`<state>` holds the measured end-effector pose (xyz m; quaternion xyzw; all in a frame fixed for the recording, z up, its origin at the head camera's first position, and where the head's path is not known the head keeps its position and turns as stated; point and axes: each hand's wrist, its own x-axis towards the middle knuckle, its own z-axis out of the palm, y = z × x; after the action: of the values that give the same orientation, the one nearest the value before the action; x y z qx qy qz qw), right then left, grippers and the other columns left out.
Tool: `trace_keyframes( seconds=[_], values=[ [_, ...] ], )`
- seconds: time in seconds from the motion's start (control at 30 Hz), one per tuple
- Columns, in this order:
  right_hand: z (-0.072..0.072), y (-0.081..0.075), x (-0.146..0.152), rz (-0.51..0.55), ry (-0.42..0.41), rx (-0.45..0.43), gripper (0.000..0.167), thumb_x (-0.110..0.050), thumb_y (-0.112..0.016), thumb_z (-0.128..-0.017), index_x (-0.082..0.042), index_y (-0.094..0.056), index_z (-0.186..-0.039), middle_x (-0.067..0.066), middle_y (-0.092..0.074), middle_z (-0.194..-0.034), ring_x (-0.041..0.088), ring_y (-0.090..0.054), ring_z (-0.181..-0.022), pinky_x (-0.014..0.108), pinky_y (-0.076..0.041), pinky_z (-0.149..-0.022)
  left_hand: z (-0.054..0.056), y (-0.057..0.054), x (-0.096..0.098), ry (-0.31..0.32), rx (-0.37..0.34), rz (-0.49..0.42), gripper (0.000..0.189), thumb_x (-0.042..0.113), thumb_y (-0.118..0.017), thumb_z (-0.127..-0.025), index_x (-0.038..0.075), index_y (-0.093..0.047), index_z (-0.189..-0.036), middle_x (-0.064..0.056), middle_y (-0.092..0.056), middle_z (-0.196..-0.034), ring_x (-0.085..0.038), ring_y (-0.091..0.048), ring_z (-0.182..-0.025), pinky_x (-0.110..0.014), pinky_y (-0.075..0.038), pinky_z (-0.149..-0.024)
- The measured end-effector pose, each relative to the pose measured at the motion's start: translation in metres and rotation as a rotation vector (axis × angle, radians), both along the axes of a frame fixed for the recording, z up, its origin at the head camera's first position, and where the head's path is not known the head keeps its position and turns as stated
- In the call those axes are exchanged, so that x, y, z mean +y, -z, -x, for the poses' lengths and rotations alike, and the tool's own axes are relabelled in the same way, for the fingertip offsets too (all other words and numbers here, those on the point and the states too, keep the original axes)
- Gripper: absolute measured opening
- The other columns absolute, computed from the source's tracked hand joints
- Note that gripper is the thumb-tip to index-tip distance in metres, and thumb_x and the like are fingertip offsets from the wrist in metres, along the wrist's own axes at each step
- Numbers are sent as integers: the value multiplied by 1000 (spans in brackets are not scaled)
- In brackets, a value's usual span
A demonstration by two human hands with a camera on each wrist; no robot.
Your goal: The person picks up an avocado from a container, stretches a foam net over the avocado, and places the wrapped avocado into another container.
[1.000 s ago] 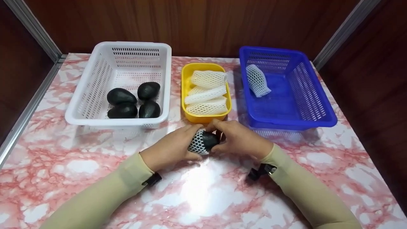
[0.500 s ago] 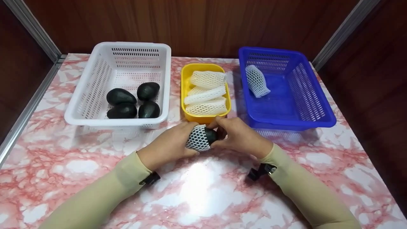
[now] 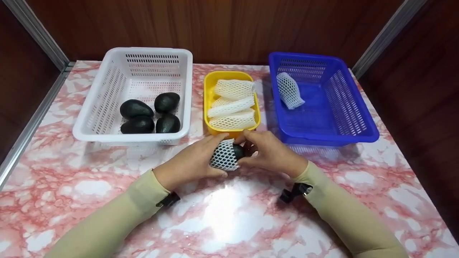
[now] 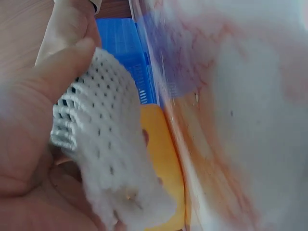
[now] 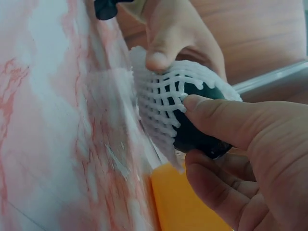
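I see my left hand (image 3: pixel 190 161) grasping the foam net (image 3: pixel 223 156) around an avocado (image 3: pixel 239 152), whose exposed end my right hand (image 3: pixel 270 153) pinches.

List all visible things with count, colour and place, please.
White basket: one, white, left.
Loose avocados: four, blackish, inside white basket.
Yellow tub: one, yellow, centre.
Foam nets: at least three, white, inside tub.
Blue basket: one, blue, right.
Netted object: one, white net, inside blue basket.
Held avocado: one, blackish, between hands.
Held net: one, white, partly covering held avocado.
Table: one, red and white, beneath.
Panels: three, brown, back and sides.
Rails: several, grey, both sides.
Sleeves: two, pale olive, forearms.
Wrist devices: two, black, wrists.
Left hand: one, bare, holding net.
Right hand: one, bare, gripping avocado.
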<state>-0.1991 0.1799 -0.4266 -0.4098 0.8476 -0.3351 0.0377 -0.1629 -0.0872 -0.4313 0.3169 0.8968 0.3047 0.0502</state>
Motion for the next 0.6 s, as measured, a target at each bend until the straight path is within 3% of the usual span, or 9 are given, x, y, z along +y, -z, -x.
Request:
trace_keyframes(
  seconds=[0.13,0.3,0.43,0.6],
  values=[
    [2,2,0,-28,-7,-21,45,-15,-94,-86,-8,-70,-123,6,-78,-113,16,-73,-94,31,-65,-84,2,0,-5,2,-41,77,122,30,-103,-75,20,-30,-172,-14,-57,-158,-33,-61,-140,-52,-51,-120],
    [3,3,0,-48,-13,-42,44,-12,-93,-87,-7,-69,-123,8,-78,-117,18,-76,-99,30,-65,-87,4,1,-8,-22,-67,160,95,22,-98,-78,20,-51,-160,-8,-68,-145,-30,-66,-131,-51,-55,-114],
    [3,3,0,-52,-7,-66,44,-8,-93,-85,-6,-68,-122,11,-78,-117,21,-79,-100,32,-67,-87,5,3,-6,-23,-83,130,73,22,-92,-86,17,-60,-151,-6,-73,-136,-27,-70,-123,-49,-56,-111],
    [3,2,0,-79,2,-61,45,-7,-93,-80,-6,-67,-116,11,-79,-112,23,-79,-96,35,-67,-86,4,4,-3,2,-106,62,71,21,-90,-88,15,-59,-152,-6,-71,-139,-25,-68,-126,-49,-55,-114]
  ],
)
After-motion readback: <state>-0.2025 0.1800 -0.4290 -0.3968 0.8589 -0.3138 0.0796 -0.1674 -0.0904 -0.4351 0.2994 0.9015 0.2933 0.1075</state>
